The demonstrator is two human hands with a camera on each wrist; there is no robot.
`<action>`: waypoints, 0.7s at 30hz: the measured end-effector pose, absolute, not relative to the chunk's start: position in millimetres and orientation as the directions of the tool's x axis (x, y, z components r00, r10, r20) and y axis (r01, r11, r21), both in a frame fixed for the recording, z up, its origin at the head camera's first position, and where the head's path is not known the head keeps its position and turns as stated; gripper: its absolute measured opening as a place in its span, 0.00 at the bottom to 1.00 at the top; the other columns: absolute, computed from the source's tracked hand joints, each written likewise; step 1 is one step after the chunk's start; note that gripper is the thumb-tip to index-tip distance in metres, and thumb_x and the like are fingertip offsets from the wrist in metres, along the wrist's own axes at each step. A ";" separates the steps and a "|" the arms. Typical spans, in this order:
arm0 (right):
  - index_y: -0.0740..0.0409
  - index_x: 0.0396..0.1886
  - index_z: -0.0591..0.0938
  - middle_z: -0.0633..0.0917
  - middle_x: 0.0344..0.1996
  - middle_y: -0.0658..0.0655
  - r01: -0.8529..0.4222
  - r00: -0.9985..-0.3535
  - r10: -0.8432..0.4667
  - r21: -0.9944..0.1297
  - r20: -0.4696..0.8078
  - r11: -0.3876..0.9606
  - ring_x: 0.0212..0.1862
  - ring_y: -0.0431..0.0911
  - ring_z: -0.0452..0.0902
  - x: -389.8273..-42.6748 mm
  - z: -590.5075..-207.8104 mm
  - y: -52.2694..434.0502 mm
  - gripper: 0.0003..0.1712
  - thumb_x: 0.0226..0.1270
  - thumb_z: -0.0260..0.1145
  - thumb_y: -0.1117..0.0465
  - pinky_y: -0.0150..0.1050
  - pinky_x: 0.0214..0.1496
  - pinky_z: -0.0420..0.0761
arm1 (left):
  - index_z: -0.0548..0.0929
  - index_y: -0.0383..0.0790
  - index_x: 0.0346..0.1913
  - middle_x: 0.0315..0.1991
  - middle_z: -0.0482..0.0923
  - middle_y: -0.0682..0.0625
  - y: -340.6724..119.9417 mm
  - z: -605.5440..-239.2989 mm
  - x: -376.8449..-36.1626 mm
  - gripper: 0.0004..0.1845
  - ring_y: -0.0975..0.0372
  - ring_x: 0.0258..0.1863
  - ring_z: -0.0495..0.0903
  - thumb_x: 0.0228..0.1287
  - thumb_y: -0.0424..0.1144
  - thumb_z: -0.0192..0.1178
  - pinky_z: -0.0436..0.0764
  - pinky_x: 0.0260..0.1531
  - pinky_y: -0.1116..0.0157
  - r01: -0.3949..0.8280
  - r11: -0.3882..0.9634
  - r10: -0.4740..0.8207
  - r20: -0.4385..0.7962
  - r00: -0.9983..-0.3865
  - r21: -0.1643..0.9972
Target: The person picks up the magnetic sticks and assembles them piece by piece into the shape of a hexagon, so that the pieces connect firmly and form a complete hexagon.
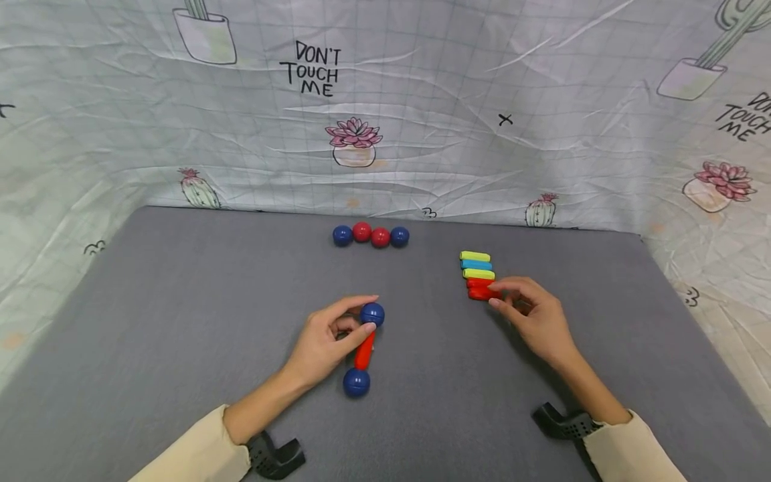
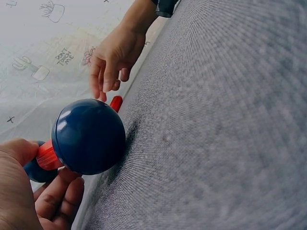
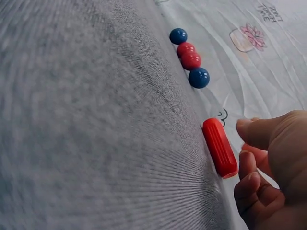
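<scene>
My left hand point(image 1: 319, 343) pinches the upper blue ball point(image 1: 373, 314) of a dumbbell-shaped piece between thumb and fingers. A red rod point(image 1: 364, 351) joins that ball to a second blue ball point(image 1: 357, 383) nearer me. In the left wrist view one blue ball point(image 2: 88, 136) fills the middle, with the thumb by the rod behind it. My right hand point(image 1: 539, 323) hovers at the front end of a row of rods, thumb and index finger parted beside the nearest red rod point(image 1: 480, 294). The right wrist view shows this red rod point(image 3: 220, 148) just off the fingertips.
Beyond the red rods lie a yellow-green rod point(image 1: 478, 274), a blue rod point(image 1: 476, 265) and another yellow-green rod point(image 1: 475, 256). Two red balls point(image 1: 380, 237) sit between two blue balls point(image 1: 343, 235) at the back of the grey table point(image 1: 229, 288). A printed cloth point(image 1: 434, 134) hangs behind.
</scene>
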State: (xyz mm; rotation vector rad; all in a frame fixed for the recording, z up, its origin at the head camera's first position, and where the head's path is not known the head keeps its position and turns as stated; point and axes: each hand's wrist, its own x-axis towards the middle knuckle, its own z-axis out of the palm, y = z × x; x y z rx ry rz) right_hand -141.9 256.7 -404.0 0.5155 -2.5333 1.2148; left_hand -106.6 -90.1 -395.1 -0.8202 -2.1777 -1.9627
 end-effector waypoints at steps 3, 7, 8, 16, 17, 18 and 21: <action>0.56 0.45 0.84 0.80 0.37 0.52 -0.454 -0.883 -0.212 -0.654 0.418 0.605 0.30 0.39 0.70 -143.8 -409.6 258.4 0.16 0.56 0.71 0.70 0.28 0.25 0.70 | 0.77 0.30 0.56 0.22 0.79 0.46 -90.2 -396.7 -106.6 0.20 0.59 0.21 0.76 0.60 0.20 0.60 0.74 0.35 0.71 0.456 0.016 0.325 0.427 -0.844 0.890; 0.54 0.44 0.84 0.80 0.39 0.48 -0.467 -0.875 -0.227 -0.624 0.427 0.627 0.28 0.39 0.71 -145.0 -414.6 259.2 0.15 0.56 0.72 0.69 0.27 0.26 0.71 | 0.77 0.29 0.55 0.22 0.79 0.46 -89.4 -397.5 -107.1 0.20 0.60 0.21 0.76 0.59 0.20 0.61 0.75 0.35 0.70 0.474 0.020 0.327 0.442 -0.835 0.880; 0.53 0.44 0.84 0.80 0.39 0.48 -0.467 -0.875 -0.228 -0.618 0.428 0.632 0.28 0.39 0.71 -145.3 -415.2 259.3 0.15 0.56 0.72 0.69 0.27 0.26 0.71 | 0.77 0.29 0.55 0.22 0.79 0.45 -89.4 -397.6 -107.1 0.20 0.60 0.21 0.76 0.58 0.20 0.61 0.75 0.35 0.70 0.479 0.026 0.329 0.445 -0.833 0.878; 0.54 0.44 0.85 0.80 0.42 0.48 -0.458 -0.876 -0.213 -0.610 0.432 0.646 0.27 0.39 0.71 -145.3 -416.0 258.9 0.16 0.55 0.72 0.69 0.27 0.26 0.71 | 0.77 0.27 0.53 0.33 0.79 0.42 -90.0 -394.1 -105.7 0.19 0.60 0.25 0.77 0.57 0.20 0.62 0.78 0.29 0.67 0.464 0.067 0.332 0.418 -0.845 0.884; 0.54 0.44 0.85 0.80 0.42 0.49 -0.459 -0.875 -0.211 -0.607 0.436 0.649 0.27 0.39 0.71 -145.4 -416.2 258.6 0.16 0.55 0.72 0.70 0.26 0.26 0.71 | 0.78 0.27 0.53 0.35 0.79 0.41 -89.9 -393.9 -105.6 0.19 0.59 0.27 0.78 0.57 0.20 0.62 0.79 0.29 0.67 0.460 0.067 0.332 0.415 -0.847 0.886; 0.54 0.43 0.85 0.80 0.39 0.49 -0.457 -0.875 -0.207 -0.604 0.438 0.653 0.26 0.39 0.71 -145.4 -416.3 258.5 0.15 0.55 0.72 0.70 0.26 0.26 0.71 | 0.78 0.27 0.53 0.37 0.79 0.41 -89.9 -393.7 -105.5 0.19 0.59 0.28 0.78 0.57 0.20 0.62 0.79 0.29 0.67 0.456 0.065 0.332 0.411 -0.849 0.888; 0.55 0.42 0.85 0.78 0.32 0.49 -0.448 -0.877 -0.199 -0.595 0.437 0.667 0.25 0.40 0.70 -145.1 -416.4 257.6 0.15 0.54 0.73 0.70 0.26 0.25 0.70 | 0.78 0.28 0.53 0.38 0.79 0.41 -90.0 -393.5 -105.5 0.19 0.59 0.30 0.79 0.57 0.20 0.62 0.80 0.30 0.66 0.448 0.061 0.335 0.405 -0.851 0.892</action>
